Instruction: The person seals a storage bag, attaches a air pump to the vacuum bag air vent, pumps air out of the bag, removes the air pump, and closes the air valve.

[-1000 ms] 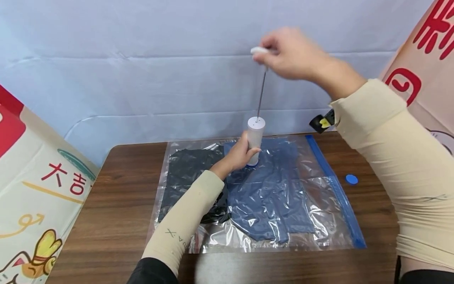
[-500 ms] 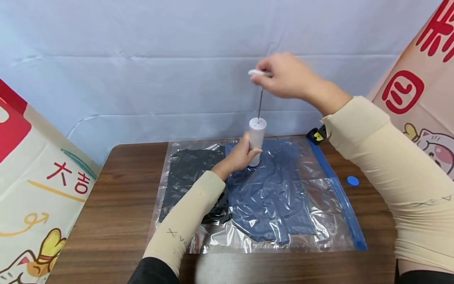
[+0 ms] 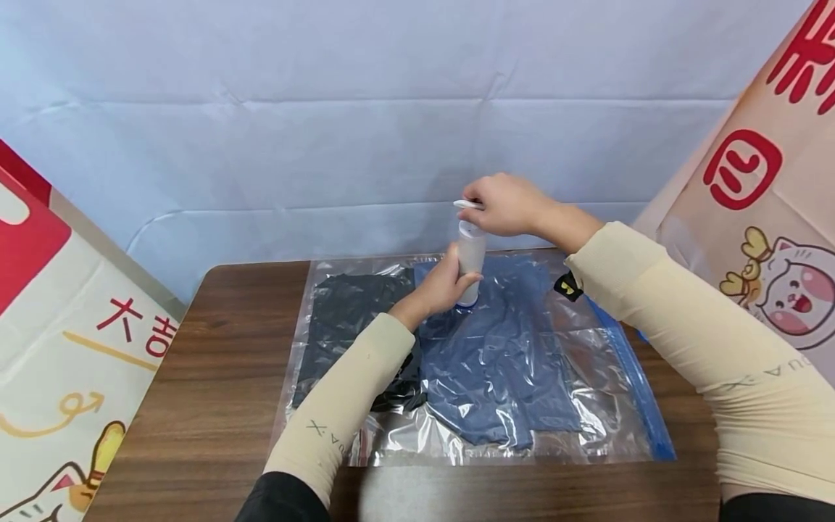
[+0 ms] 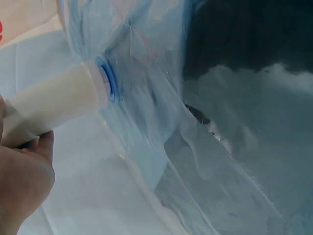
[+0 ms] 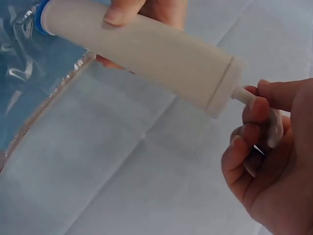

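Observation:
A white hand pump (image 3: 471, 254) stands upright on a clear vacuum storage bag (image 3: 607, 362), its base on the bag's blue valve (image 4: 108, 78). My left hand (image 3: 440, 283) grips the pump's barrel low down. With curled fingers my right hand (image 3: 505, 205) holds the white pump handle (image 3: 467, 205), close above the barrel's top cap. In the right wrist view only a short stub of the rod shows between cap and fingers. Inside the bag lie a folded black garment (image 3: 352, 319) and a blue garment (image 3: 496, 362), both under wrinkled plastic.
The bag lies on a brown wooden table (image 3: 215, 362), with its blue zip strip (image 3: 636, 384) to the right. A blue round cap (image 3: 642, 336) shows partly behind the right sleeve. A pale cloth (image 3: 293, 145) hangs behind, with printed panels on both sides.
My right hand has come down with the pump handle, and the long metal rod has slid into the barrel. The left hand keeps its grip on the barrel.

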{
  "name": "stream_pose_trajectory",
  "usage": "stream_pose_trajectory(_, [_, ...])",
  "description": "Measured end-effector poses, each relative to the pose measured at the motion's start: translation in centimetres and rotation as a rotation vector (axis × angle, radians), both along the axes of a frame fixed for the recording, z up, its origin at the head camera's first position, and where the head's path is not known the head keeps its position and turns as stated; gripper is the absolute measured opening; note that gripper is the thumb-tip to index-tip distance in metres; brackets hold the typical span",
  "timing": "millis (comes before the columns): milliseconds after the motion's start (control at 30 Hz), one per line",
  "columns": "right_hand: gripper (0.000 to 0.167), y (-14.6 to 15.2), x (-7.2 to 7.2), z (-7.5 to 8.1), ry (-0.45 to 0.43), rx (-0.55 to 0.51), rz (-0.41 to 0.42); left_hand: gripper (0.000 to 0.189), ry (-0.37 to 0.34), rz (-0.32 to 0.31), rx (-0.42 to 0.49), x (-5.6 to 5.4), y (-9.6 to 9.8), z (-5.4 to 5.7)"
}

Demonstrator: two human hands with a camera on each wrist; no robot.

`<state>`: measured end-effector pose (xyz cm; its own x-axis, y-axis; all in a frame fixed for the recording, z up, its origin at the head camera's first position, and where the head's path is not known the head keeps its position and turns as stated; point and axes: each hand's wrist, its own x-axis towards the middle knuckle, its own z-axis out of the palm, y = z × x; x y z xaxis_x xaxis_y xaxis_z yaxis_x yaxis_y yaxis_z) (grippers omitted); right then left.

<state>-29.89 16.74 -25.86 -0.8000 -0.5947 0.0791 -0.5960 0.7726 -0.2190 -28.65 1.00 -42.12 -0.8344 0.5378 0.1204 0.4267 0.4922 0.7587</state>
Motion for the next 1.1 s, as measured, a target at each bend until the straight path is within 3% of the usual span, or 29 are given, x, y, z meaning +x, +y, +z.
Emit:
stream_pose_trajectory(133, [0.033, -0.1, -0.2, 1.2, -0.023, -0.002, 0.02, 0.066, 0.0, 0.017, 0.005, -0.1, 0.0, 0.1])
stream_pose_trajectory(300, [0.032, -0.2, 0.1, 5.0, 0.005, -0.067, -0.002, 0.068, 0.004, 0.033, -0.008, 0.1, 0.0, 0.0])
stream_pose_trajectory(500, [0.038, -0.2, 1.3, 10.5, 0.159, -0.133, -0.106, 0.069, 0.023, 0.022, -0.016, 0.1, 0.0, -0.3])
stream_pose_trajectory(600, [0.039, 0.0, 1.7, 12.1, 0.241, -0.153, -0.168, 0.068, 0.034, 0.021, -0.006, 0.0, 0.1, -0.3])
stream_pose_trajectory(800, [0.039, 0.1, 2.0, 11.7, 0.274, -0.188, -0.183, 0.067, 0.018, 0.023, -0.017, 0.1, 0.3, -0.3])
stream_pose_trajectory(967, [0.037, -0.2, 1.4, 10.9, 0.174, -0.069, -0.128, 0.067, 0.007, 0.021, 0.006, 0.0, 0.4, -0.2])
stream_pose_trajectory(1100, [0.035, -0.5, 0.7, 8.8, 0.048, 0.011, -0.074, 0.064, 0.023, 0.029, 0.004, -0.1, 0.3, -0.3])
